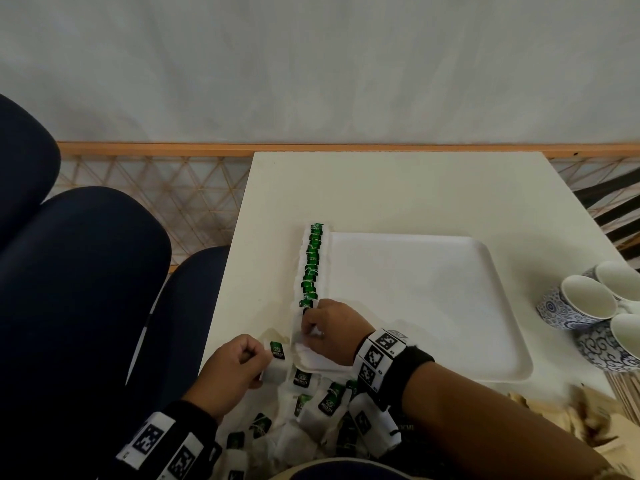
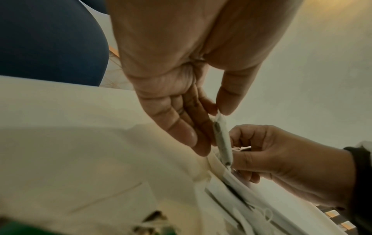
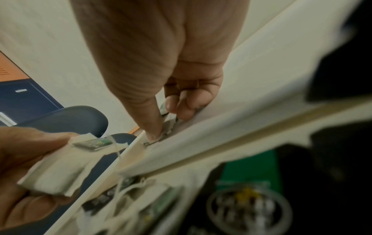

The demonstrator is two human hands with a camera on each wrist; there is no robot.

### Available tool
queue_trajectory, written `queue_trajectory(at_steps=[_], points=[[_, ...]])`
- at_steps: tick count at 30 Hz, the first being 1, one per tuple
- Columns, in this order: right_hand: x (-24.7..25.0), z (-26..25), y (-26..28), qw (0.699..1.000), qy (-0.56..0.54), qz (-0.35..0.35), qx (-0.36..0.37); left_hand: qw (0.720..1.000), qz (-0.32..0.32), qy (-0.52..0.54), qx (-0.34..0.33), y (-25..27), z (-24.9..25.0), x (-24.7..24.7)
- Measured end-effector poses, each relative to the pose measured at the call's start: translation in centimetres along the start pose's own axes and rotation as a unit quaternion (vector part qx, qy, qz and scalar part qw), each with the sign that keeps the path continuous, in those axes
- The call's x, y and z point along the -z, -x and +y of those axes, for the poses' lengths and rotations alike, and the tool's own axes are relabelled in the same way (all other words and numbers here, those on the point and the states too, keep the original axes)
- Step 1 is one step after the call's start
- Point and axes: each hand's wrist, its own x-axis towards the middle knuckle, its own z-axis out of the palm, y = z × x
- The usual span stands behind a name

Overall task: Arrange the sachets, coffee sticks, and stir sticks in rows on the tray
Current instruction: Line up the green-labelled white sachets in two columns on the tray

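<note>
A white tray lies on the table, with a row of white sachets with green tags standing along its left edge. At the near end of that row my right hand has its fingers curled and pinches the last sachet against the tray; the thumb presses down on it. Just left of the tray's near corner, my left hand pinches another green-tagged sachet between thumb and fingers. In the left wrist view this sachet hangs edge-on. A loose heap of sachets covers the near table edge.
Three blue-patterned cups stand right of the tray. Wooden stir sticks lie at the near right, beside brownish packets. Dark blue chairs stand to the left of the table.
</note>
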Motion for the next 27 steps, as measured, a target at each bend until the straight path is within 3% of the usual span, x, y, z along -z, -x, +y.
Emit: queue_trajectory(at_steps=[8, 12, 16, 21, 24, 27], points=[[0.5, -0.2, -0.2, 1.000, -0.011, -0.002, -0.023, 0.999, -0.008, 0.045, 0.002, -0.3, 1.2, -0.4], [1.3, -1.4, 0.4, 0.997, -0.077, 0.005, -0.027, 0.998, -0.012, 0.054, -0.009, -0.4, 1.9, -0.8], [2.5, -2.3, 0.9, 0.983, -0.163, -0.049, -0.063, 0.998, -0.031, 0.046, -0.031, -0.5, 2.4, -1.2], [2.5, -1.2, 1.1, 0.992, -0.076, -0.064, -0.076, 0.994, -0.023, -0.097, -0.033, -0.8, 1.6, -1.4], [2.0, -0.7, 1.1, 0.992, -0.044, -0.054, -0.102, 0.968, -0.026, -0.249, -0.028, -0.7, 0.7, -1.3], [1.6, -0.6, 0.9, 0.990, -0.047, -0.025, -0.129, 0.955, -0.036, -0.295, -0.004, -0.1, 0.4, -1.7]])
